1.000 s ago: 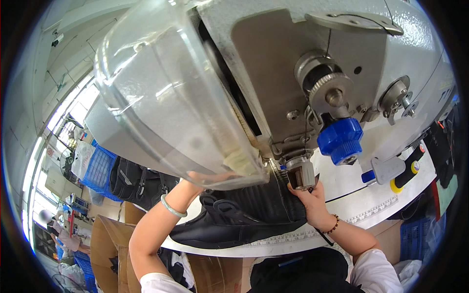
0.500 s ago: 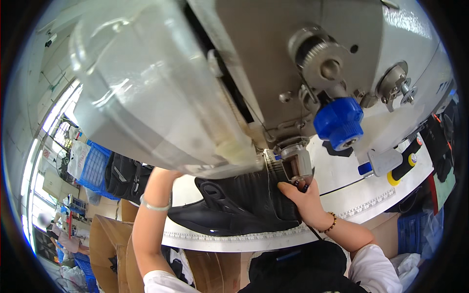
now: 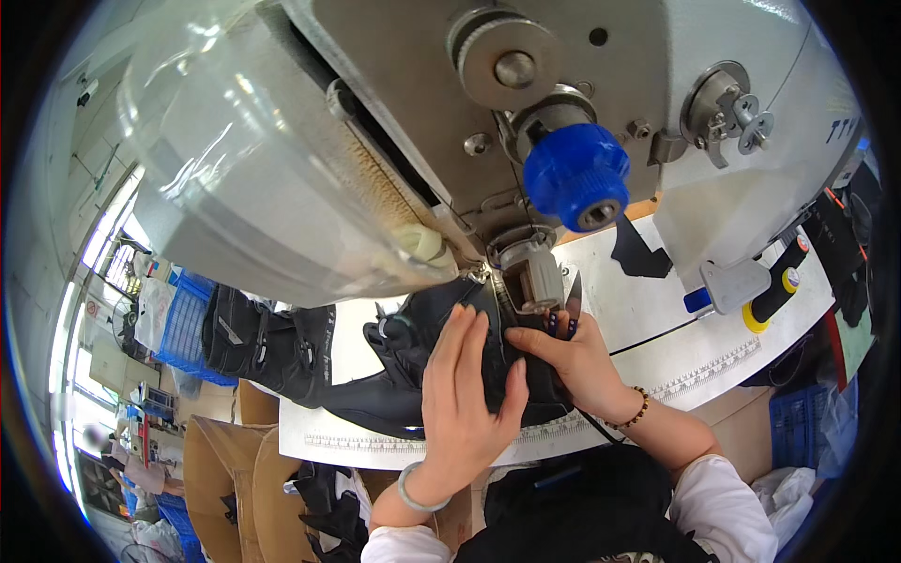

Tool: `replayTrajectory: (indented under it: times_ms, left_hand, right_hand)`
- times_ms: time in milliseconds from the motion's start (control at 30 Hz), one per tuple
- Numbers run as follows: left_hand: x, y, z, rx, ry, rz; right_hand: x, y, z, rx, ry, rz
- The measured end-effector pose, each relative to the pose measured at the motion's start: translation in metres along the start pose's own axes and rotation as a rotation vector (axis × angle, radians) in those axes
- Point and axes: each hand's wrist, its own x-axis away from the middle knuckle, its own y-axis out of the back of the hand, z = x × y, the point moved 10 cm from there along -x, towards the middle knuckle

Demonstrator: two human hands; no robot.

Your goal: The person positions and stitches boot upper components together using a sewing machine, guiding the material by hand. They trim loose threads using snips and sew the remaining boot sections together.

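A black shoe upper (image 3: 394, 399) lies on the white sewing table, its seam under the presser foot of a sewing machine (image 3: 375, 188). My left hand (image 3: 469, 394) rests on the upper with its fingers stretched out and the thumb apart. Just right of it my right hand (image 3: 577, 361) is closed, the thumb pressed on the upper's edge near the foot. Small scissors (image 3: 574, 298) stick up from that hand, blades pointing away; their handles are partly hidden by the fingers. The needle point is too small to make out.
The machine head with a blue knob (image 3: 574, 178) and a clear guard hangs above. Finished-looking black shoes (image 3: 267, 342) sit at the left. A ruler strip (image 3: 694, 385) edges the table. Thread spools (image 3: 774, 296) stand right; cardboard boxes (image 3: 221, 479) stand below left.
My left hand has come from the left, partly behind the clear guard, onto the upper near my right hand. The view has shifted, so the machine sits further left. The right hand keeps the scissors.
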Motion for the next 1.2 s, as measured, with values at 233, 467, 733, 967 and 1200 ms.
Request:
replayTrajectory:
  times_ms: [233, 467, 733, 967, 1200]
  left_hand:
    - [-0.015, -0.011, 0.012, -0.076, 0.174, -0.011]
    - [-0.015, 0.001, 0.017, -0.003, 0.171, -0.096]
    - [0.000, -0.021, -0.002, -0.093, 0.012, -0.071]
    - [0.002, -0.022, -0.005, -0.133, -0.012, -0.124]
    - [-0.002, -0.020, -0.009, -0.210, -0.057, -0.135]
  right_hand:
    - [-0.006, 0.001, 0.004, 0.014, 0.094, -0.070]
    - [-0.007, 0.000, -0.004, -0.124, 0.128, -0.102]
    - [-0.005, 0.007, 0.010, 0.322, 0.151, 0.041]
    - [-0.008, 0.010, -0.003, 0.151, 0.157, 0.040]
    - [-0.011, 0.018, -0.013, 0.126, 0.138, 0.012]
